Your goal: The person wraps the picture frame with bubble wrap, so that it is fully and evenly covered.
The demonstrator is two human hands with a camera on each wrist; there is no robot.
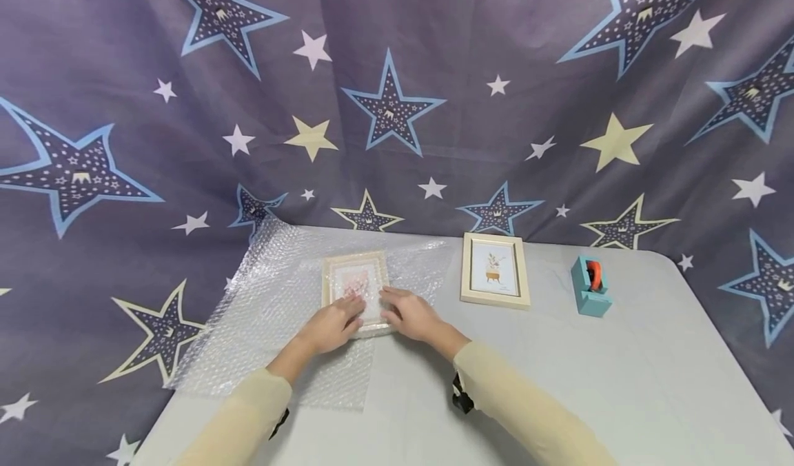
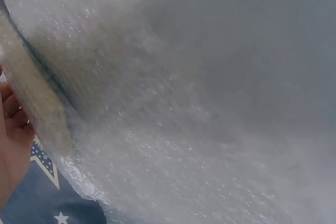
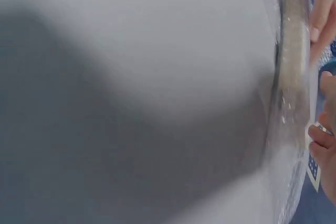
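Pink-print picture frame [image 1: 356, 278]: beneath bubble wrap [image 1: 267, 331], on bench [image 1: 509, 376] | Your left hand [image 1: 331, 324]: fingers unclenched, resting over frame's lower front | Your right hand [image 1: 412, 313]: fingers unclenched, at its right edge | Plant-print frame [image 1: 494, 270], teal tape dispenser [image 1: 591, 287]: rightward

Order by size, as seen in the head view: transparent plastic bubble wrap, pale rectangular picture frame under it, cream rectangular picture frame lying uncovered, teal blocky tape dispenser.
1. Bubble wrap
2. Covered frame and uncovered frame: too alike to rank
3. Tape dispenser
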